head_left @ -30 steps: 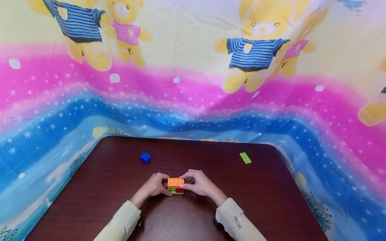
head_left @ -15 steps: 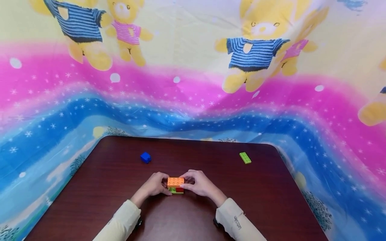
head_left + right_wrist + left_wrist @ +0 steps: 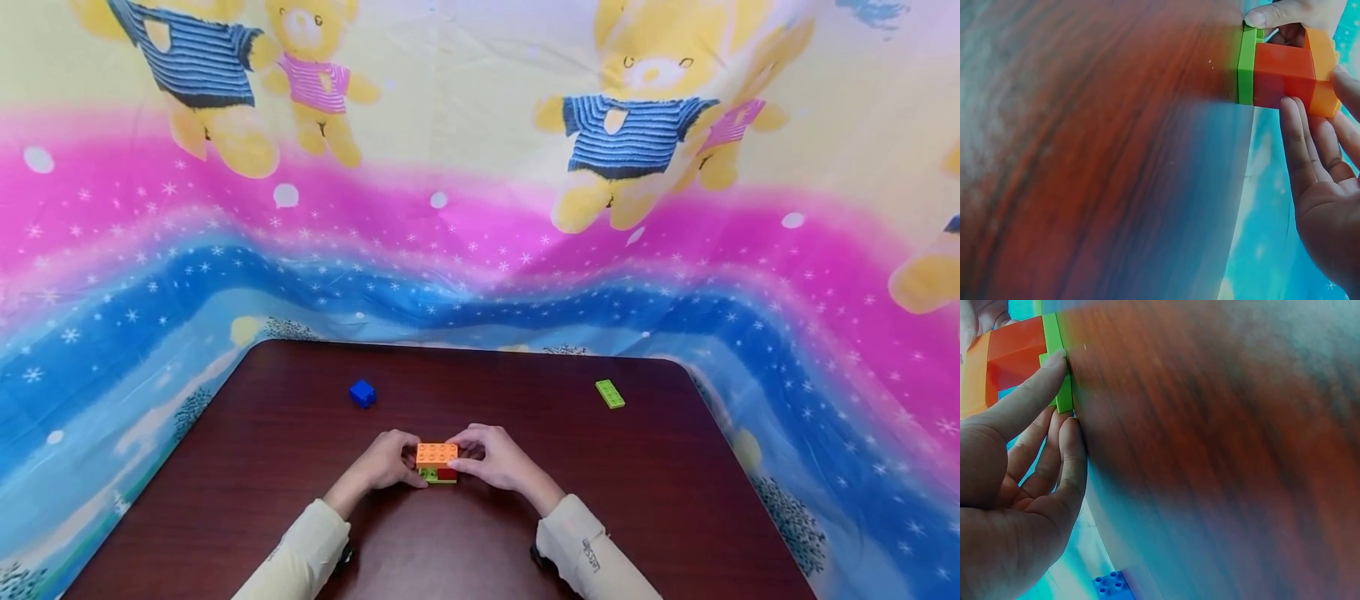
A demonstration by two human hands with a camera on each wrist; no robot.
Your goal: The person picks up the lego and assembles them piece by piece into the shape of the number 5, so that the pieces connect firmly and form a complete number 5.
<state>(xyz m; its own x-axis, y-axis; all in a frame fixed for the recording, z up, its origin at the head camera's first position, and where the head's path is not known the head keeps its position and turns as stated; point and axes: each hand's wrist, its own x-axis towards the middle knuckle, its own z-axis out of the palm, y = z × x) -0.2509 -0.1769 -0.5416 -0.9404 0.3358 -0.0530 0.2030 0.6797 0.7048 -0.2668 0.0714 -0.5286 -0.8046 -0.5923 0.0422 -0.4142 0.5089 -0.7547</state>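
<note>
Near the table's middle stands a small stack of toy building bricks. A light green plate (image 3: pixel 1246 69) is its base, a red brick (image 3: pixel 1283 72) sits on the plate's right part, and an orange brick (image 3: pixel 437 454) lies on top, its studs facing up. My left hand (image 3: pixel 388 460) pinches the green plate at its left end, thumb in front. From the right, my right hand (image 3: pixel 495 457) holds the orange brick, with some fingers against the red brick in the right wrist view. A gap shows under the orange brick's left part.
A blue brick (image 3: pixel 362 393) lies on the dark wooden table (image 3: pixel 487 383) at the back left. A second light green plate (image 3: pixel 610 393) lies at the back right. Behind the table hangs a bear-printed cloth (image 3: pixel 480 217), reaching down around its edges.
</note>
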